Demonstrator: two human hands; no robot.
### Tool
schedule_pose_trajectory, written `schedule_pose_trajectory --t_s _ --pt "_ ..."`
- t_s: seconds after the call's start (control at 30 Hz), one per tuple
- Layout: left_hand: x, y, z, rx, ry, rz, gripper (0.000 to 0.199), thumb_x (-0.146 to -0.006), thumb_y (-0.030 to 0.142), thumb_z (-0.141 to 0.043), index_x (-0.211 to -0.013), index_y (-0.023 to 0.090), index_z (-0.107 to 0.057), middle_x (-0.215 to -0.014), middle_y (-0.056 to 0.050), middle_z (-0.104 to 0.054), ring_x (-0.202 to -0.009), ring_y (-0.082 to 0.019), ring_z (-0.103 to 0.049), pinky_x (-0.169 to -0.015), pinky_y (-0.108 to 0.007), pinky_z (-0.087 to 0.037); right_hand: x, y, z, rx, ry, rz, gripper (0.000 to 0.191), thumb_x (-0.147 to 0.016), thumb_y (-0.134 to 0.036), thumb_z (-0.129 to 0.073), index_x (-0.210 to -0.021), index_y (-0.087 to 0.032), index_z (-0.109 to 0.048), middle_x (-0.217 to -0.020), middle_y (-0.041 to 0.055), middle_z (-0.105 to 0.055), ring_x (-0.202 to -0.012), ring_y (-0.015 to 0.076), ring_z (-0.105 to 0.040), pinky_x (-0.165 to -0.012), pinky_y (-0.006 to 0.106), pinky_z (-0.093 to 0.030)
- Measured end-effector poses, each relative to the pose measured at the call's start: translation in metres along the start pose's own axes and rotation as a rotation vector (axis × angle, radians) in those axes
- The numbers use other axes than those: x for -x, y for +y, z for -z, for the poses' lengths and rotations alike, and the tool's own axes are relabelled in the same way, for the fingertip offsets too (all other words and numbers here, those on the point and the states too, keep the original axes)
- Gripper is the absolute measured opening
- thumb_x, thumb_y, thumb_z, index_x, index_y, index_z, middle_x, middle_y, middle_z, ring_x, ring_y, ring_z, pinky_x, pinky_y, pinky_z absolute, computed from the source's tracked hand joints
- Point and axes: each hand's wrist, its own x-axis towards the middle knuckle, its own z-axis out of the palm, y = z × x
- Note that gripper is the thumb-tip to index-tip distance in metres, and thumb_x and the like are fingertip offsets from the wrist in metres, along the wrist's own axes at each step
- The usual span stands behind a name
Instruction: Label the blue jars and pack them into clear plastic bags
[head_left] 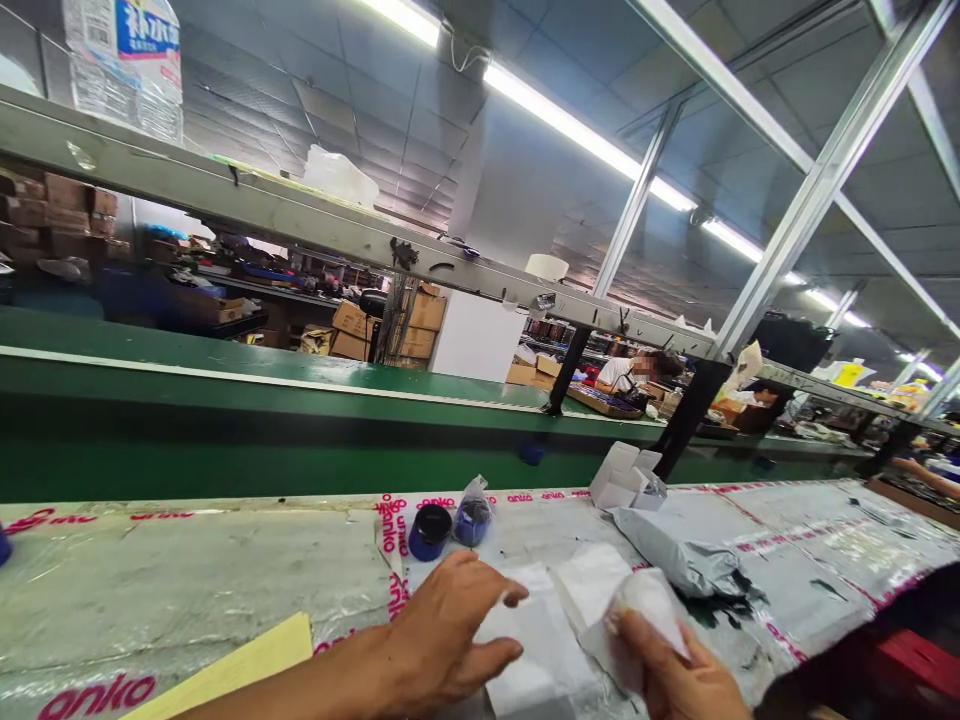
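Quickly: R hand (679,675) pinches a soft white wrapped bundle (645,610), fingers nearly closed on it. Looks light & squashy, prob. best held gently around the middle. L hand (442,630) is half open, holding nothing, fingers just over a white paper sheet (536,640). Beyond L fingertips: dark jar (430,532), small clear bag (474,515). Beyond R fingers: grey poly mailer (679,550), slippery-looking.
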Motion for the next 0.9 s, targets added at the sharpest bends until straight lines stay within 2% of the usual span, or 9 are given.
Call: schedule_pose_trajectory --t_s 0.07,0.1,0.23,0.43,0.57,0.67,0.73,0.8,0.9 --pt "-0.001 0.006 0.004 -0.01 0.15 -0.001 0.047 -0.081 0.018 -0.075 -0.127 0.018 -0.062 -0.12 -0.009 -0.072 -0.112 -0.027 -0.065 -0.108 -0.044 -0.043 0.003 0.015 -0.02 0.06 -0.124 0.015 0.048 -0.053 -0.041 -0.099 -0.089 -0.018 -0.078 -0.08 0.0053 -0.08 -0.064 0.0223 -0.072 -0.06 0.032 -0.061" --pt "0.0 0.01 0.007 -0.018 0.18 -0.003 0.049 -0.081 0.019 -0.075 -0.129 0.018 -0.061 -0.12 -0.009 -0.072 -0.111 -0.027 -0.064 -0.105 -0.042 -0.046 0.003 0.023 -0.029 0.081 -0.15 0.045 0.048 -0.056 -0.046 -0.097 -0.089 -0.018 -0.078 -0.08 0.0051 -0.079 -0.064 0.0219 -0.071 -0.06 0.031 -0.06" --pt "0.006 0.012 0.014 -0.074 0.084 0.003 0.048 -0.082 0.026 -0.077 -0.127 0.02 -0.063 -0.118 -0.007 -0.072 -0.109 -0.029 -0.065 -0.102 -0.042 -0.048 -0.005 0.041 -0.047 0.23 -0.155 0.158 0.048 -0.06 -0.054 -0.093 -0.085 -0.015 -0.078 -0.07 0.0023 -0.074 -0.064 0.0163 -0.064 -0.06 0.024 -0.055" --pt "0.015 -0.01 0.015 -0.084 0.055 0.081 0.043 -0.083 0.022 -0.075 -0.125 0.019 -0.063 -0.126 -0.01 -0.07 -0.116 -0.031 -0.064 -0.105 -0.045 -0.047 -0.012 0.028 -0.03 0.232 -0.067 0.179 0.05 -0.062 -0.056 -0.09 -0.089 -0.016 -0.077 -0.075 0.0027 -0.073 -0.068 0.0175 -0.063 -0.057 0.025 -0.053" --pt "0.01 -0.008 0.013 -0.028 0.066 0.057 0.046 -0.086 0.024 -0.07 -0.131 0.02 -0.06 -0.133 -0.013 -0.066 -0.123 -0.033 -0.06 -0.108 -0.047 -0.044 -0.006 0.02 -0.019 0.247 0.002 0.22 0.051 -0.062 -0.056 -0.091 -0.091 -0.017 -0.077 -0.078 0.0022 -0.073 -0.071 0.0165 -0.063 -0.057 0.022 -0.052" --pt "0.001 0.008 0.013 0.125 0.097 0.085 0.052 -0.084 0.024 -0.074 -0.134 0.021 -0.058 -0.132 -0.01 -0.066 -0.121 -0.03 -0.06 -0.106 -0.044 -0.044 0.001 0.023 -0.025 0.271 -0.09 0.212 0.049 -0.068 -0.056 -0.088 -0.095 -0.017 -0.077 -0.076 0.0018 -0.071 -0.071 0.0176 -0.062 -0.062 0.026 -0.052" --pt "-0.005 0.021 0.014 0.245 0.131 0.117 0.062 -0.077 0.022 -0.08 -0.135 0.021 -0.058 -0.128 -0.008 -0.067 -0.116 -0.028 -0.062 -0.104 -0.041 -0.045 0.005 0.027 -0.034 0.31 -0.175 0.205 0.047 -0.071 -0.057 -0.085 -0.093 -0.016 -0.078 -0.075 0.0021 -0.07 -0.072 0.0184 -0.062 -0.066 0.028 -0.052" --pt "-0.01 0.031 0.015 0.357 0.161 0.151 0.07 -0.07 0.02 -0.085 -0.134 0.021 -0.059 -0.12 -0.006 -0.07 -0.109 -0.026 -0.063 -0.1 -0.04 -0.046 0.009 0.031 -0.046 0.343 -0.255 0.198 0.046 -0.072 -0.058 -0.083 -0.091 -0.016 -0.078 -0.079 0.0038 -0.072 -0.077 0.0197 -0.063 -0.07 0.028 -0.051" --pt "-0.013 0.035 0.016 0.541 0.188 0.219 0.065 -0.068 0.017 -0.084 -0.129 0.021 -0.062 -0.101 -0.002 -0.071 -0.095 -0.022 -0.064 -0.092 -0.036 -0.047 0.011 0.038 -0.062 0.349 -0.367 0.159 0.049 -0.074 -0.06 -0.082 -0.095 -0.016 -0.078 -0.089 0.0067 -0.074 -0.08 0.0208 -0.063 -0.071 0.029 -0.05"
